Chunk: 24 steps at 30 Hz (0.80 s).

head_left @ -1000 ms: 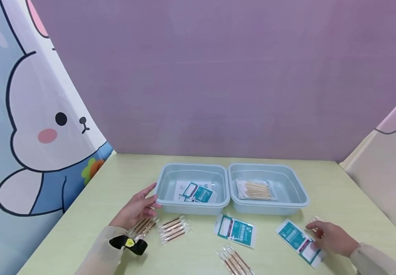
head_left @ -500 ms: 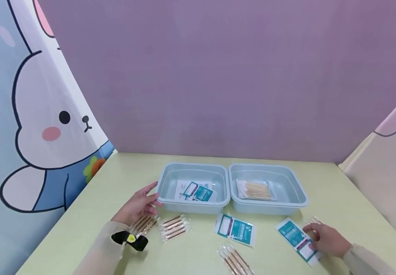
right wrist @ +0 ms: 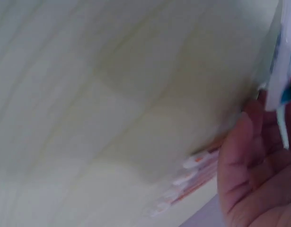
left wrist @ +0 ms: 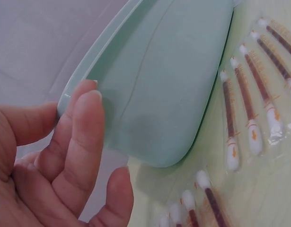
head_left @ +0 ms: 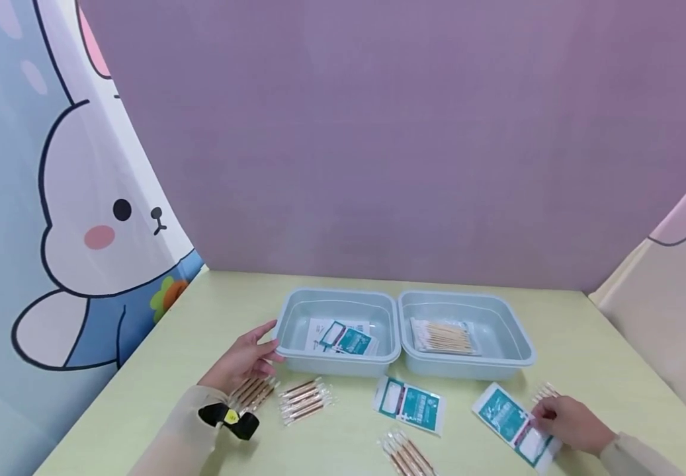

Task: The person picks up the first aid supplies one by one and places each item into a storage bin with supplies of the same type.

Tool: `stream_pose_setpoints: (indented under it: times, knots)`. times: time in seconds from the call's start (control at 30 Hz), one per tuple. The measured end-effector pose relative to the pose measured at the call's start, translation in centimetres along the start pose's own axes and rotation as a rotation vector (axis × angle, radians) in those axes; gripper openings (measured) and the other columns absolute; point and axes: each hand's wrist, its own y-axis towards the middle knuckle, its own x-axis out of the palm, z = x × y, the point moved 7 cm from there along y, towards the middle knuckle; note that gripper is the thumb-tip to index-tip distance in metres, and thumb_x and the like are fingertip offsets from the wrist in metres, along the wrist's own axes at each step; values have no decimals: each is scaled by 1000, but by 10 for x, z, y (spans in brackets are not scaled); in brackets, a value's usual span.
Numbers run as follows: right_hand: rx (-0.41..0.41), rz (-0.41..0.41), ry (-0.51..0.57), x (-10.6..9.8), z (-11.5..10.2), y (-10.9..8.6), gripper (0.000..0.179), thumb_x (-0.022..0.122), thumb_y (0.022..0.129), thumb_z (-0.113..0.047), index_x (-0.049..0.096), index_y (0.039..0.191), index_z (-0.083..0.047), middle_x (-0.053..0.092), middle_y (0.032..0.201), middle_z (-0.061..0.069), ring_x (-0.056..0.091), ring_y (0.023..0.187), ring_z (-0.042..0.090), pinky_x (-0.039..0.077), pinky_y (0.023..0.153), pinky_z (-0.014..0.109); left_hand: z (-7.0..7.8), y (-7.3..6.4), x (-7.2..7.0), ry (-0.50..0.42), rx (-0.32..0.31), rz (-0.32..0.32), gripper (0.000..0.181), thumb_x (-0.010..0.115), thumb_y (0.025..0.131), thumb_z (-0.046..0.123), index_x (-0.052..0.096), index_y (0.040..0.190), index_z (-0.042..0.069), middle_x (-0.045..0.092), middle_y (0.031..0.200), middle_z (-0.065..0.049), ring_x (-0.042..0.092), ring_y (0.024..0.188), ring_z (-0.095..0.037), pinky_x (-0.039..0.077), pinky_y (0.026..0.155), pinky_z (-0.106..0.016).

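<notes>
My left hand (head_left: 246, 360) pinches the near left corner of a pale blue plastic bin (head_left: 337, 365), thumb and fingers on either side of its rim (left wrist: 74, 87). Teal-and-white packets (head_left: 351, 340) lie inside that bin. At the right, my right hand (head_left: 577, 423) pinches the edge of another flat teal-and-white packet (head_left: 503, 413), which the right wrist view shows tilted between fingers and thumb. Partly hidden behind this hand is a strip of brown-filled cotton swabs (head_left: 546, 391). Two more swab strips (head_left: 305, 400) lie below my left hand.
A second pale blue bin (head_left: 468, 369) adjoins the first and holds a clear bag of wooden cotton swabs (head_left: 445, 337). In front lie another teal-and-white packet (head_left: 411, 404) and a swab bundle (head_left: 407, 455). A purple wall (head_left: 378, 145) stands behind the table.
My right hand has shifted slightly left and closed on the packet's edge, and the packet has moved slightly. My left hand stays at the bin's rim. The head view has shifted a little.
</notes>
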Motion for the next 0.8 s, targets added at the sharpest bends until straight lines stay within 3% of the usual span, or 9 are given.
stream_pose_setpoints:
  times: [0.2,0.3,0.63,0.8]
  knots:
    - [-134,-111,256,-6,-8,-4,9,59,94,-9,59,92,0,57,74,3,47,47,9,41,41,23,1,-1,0,-3,-2,-7,56,46,102,17,22,152,9,68,77,-4,59,52,-13,50,60,-29]
    - [-157,-170,344,-6,-12,-6,13,58,95,-9,58,94,4,59,73,3,48,46,6,43,41,23,1,-1,0,0,-8,-5,56,46,102,16,22,152,9,68,77,-4,59,52,-14,50,60,-29]
    - [-219,-189,394,-14,-36,-5,12,56,96,-9,57,94,2,62,73,0,51,47,6,44,41,24,6,0,2,53,-7,-18,58,49,101,15,22,152,6,70,78,-7,60,51,-13,49,55,-28]
    - [-282,-180,396,-18,-58,1,10,52,98,-8,55,96,1,63,78,3,55,50,10,40,40,21,8,-1,0,68,-22,-42,58,48,102,17,21,152,7,70,78,-5,60,53,-14,50,60,-30]
